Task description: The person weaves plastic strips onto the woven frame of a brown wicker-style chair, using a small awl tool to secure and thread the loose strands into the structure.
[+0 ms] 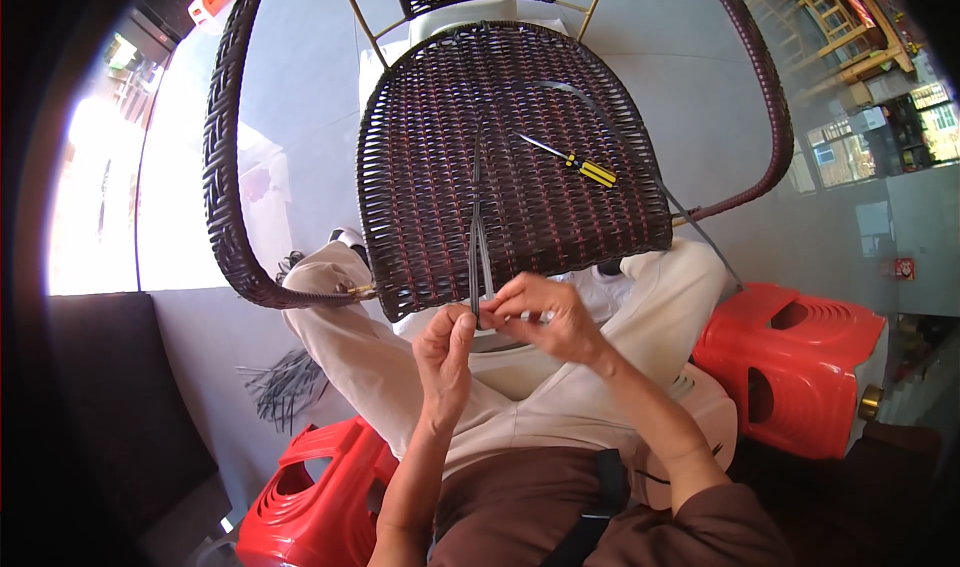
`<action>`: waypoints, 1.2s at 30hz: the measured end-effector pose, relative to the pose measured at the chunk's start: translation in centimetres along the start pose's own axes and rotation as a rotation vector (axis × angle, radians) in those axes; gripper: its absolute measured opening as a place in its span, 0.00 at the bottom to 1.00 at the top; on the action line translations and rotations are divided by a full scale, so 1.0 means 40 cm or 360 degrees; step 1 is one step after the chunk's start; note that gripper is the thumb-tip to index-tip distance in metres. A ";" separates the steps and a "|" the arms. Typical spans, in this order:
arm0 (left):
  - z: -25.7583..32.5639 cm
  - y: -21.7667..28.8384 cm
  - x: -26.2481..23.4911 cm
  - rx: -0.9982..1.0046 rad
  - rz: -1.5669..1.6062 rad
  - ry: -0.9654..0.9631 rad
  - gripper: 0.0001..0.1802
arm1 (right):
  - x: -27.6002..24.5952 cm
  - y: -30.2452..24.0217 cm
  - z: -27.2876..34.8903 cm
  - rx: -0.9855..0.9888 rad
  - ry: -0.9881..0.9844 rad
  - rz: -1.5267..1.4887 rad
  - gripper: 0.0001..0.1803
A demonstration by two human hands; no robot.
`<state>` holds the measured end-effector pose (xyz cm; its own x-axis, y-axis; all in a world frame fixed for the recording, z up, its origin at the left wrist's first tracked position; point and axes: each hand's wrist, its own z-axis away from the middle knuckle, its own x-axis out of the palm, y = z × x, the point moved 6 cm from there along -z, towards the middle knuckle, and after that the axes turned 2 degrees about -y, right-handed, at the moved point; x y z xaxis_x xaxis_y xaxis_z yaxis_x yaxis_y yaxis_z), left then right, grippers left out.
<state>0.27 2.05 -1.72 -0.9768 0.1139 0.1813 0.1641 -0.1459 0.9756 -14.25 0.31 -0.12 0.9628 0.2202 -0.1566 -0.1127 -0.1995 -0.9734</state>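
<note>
A dark brown woven wicker chair (430, 147) stands in front of me, its seat between my knees. Several dark grey flat weaving strips (476, 237) run from the seat over its front edge to my hands. My left hand (445, 357) is closed in a pinch on these strips, just past the edge. Beside it, my right hand (555, 319) has thumb and fingertips drawn together at the strips; exactly what they grip is too small to tell. On the seat lies a screwdriver (592, 171) with a yellow and black handle.
One long loose strip (712, 245) trails from the seat toward a red plastic stool (800, 367) at right. Another red stool (310, 502) stands at lower left, near a bundle of grey strips (285, 385) on the floor. The chair's curved armrests (222, 157) rise on both sides.
</note>
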 end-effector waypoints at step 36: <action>0.062 -0.105 0.003 -0.0129 0.0440 0.0017 0.11 | -0.112 0.207 -0.401 0.0839 -0.0350 -0.0265 0.07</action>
<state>-0.19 5.12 -5.47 -0.8979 0.0486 0.4375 0.4134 -0.2481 0.8761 -15.55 -17.63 -4.81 0.9109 0.4115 0.0294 -0.1253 0.3437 -0.9307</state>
